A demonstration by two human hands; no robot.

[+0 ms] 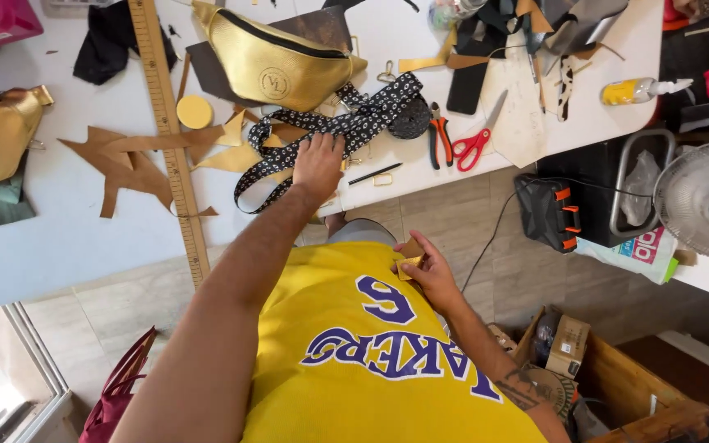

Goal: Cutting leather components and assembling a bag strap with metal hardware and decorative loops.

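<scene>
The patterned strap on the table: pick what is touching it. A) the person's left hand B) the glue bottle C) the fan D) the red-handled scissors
A: the left hand rests on the black patterned strap at the table's edge, while the right hand holds a small gold piece near the yellow shirt.

Leather-craft workshop: white worktable (59, 238) strewn with leather scraps (129, 164), wooden ruler (170, 131), scissors (476, 141), pliers (439, 138).

Black strap with white ring pattern (354, 123) looped flat on white table, small gold leather piece (409, 264) pinched at waist level
</scene>
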